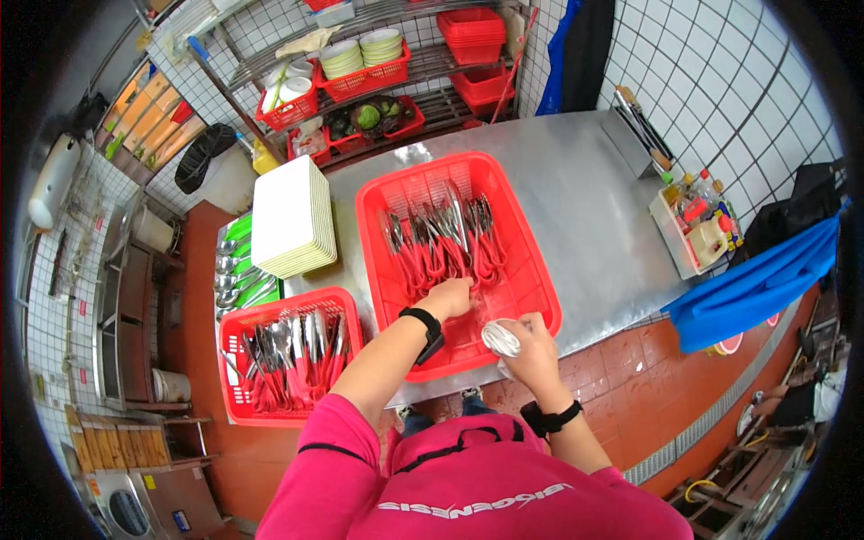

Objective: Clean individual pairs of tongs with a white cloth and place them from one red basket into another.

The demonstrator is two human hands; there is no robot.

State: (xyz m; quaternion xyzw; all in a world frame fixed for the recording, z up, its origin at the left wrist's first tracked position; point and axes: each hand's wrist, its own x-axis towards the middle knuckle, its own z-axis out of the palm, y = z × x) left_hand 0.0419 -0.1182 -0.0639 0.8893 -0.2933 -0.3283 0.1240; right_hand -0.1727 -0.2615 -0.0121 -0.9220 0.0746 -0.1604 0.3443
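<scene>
A large red plastic basket (526, 229) stands before me on the steel table, holding a heap of red-handled metal utensils (441, 236); whether they are tongs or scissors I cannot make out. My left hand (448, 299) reaches into its near part, close to the red handles. Its fingers are curled, and anything between them is hidden. Over the basket's near right corner, my right hand (533, 349) grips a bunched white cloth (500, 338). To the left, a smaller red basket (236, 387) holds similar red-handled utensils (292, 355).
A stack of pale trays (292, 216) stands left of the large basket, beside several metal spoons (236, 274) on a green surface. At the table's right are a box of bottles (691, 225) and a hanging blue cloth (765, 288). Shelves (432, 112) with bowls stand behind.
</scene>
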